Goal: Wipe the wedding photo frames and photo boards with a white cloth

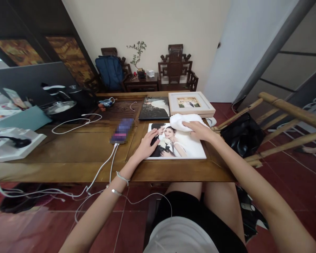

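Note:
A photo panel (193, 150) showing a couple lies flat near the front edge of the wooden table. My left hand (146, 144) rests on its left side, fingers stretched out and somewhat apart. A folded white cloth (179, 123) covers part of the panel's far right area. My right hand (198, 129) grips this cloth from above, pressing it against the panel. Just behind lie a dark photo panel (155, 109) with a white dress in it and a pale framed picture (191, 102) that rests on another frame.
Left of the panel is a phone (122, 130) with white cables (105, 162) running over the table edge. Further left stand a power strip (23, 142), a kettle (80, 95) and a teal box (26, 121). A bamboo chair (284, 109) holding a black bag (242, 135) is at right.

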